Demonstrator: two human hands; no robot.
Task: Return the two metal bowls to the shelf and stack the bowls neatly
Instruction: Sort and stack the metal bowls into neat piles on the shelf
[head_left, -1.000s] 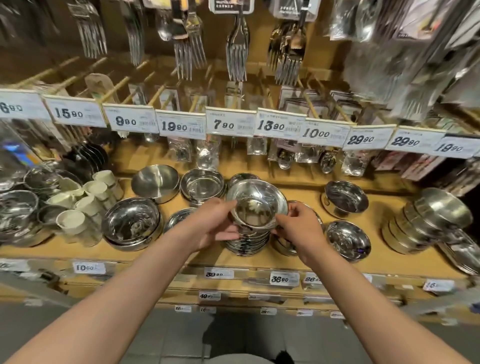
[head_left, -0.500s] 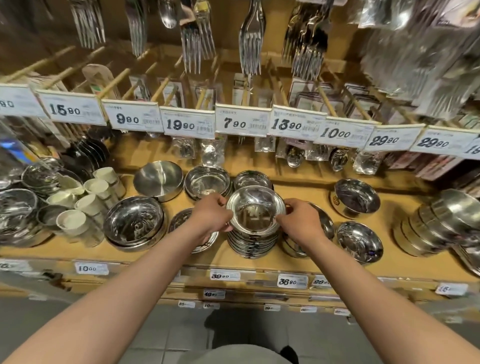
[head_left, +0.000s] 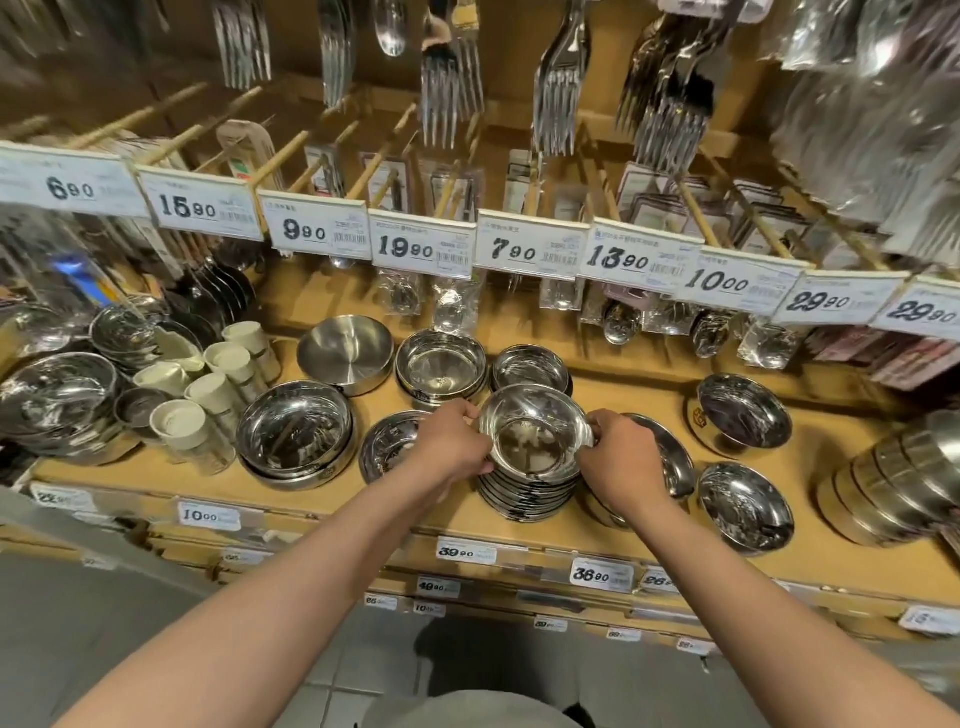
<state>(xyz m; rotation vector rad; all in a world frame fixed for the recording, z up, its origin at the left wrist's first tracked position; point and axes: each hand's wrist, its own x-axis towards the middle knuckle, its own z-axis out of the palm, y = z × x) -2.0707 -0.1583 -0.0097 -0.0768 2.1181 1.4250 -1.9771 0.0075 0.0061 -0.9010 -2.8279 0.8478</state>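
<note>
1. Steel everywhere: the top bowl (head_left: 535, 435) is sitting on the bowl stack (head_left: 527, 496) at the near middle of the wooden shelf (head_left: 597, 535), and two hands are flanking it.
2. The left hand (head_left: 451, 446) is curling its fingers against the bowl's left rim, gripping it.
3. The right hand (head_left: 621, 453) is pinching the right rim between thumb and fingertips.
4. Just left of the stack, one shallow dish (head_left: 387, 447) is lying partly under the left wrist; further left, one wide bowl (head_left: 296, 434) is resting on others beneath it.
5. Along the far row, three are showing: a matte bowl (head_left: 345, 353), a shiny deep bowl (head_left: 441, 364) and a smaller bowl (head_left: 530, 366) right behind the stack.
6. On the right, two footed bowls are standing apart, one far (head_left: 743, 413) and one near (head_left: 745, 506).
7. Five pale cups (head_left: 215, 392) are leaning in a cluster on the left.
8. Nine price tags (head_left: 527, 247) are hanging in a row above, with forks (head_left: 558, 83) dangling overhead.
</note>
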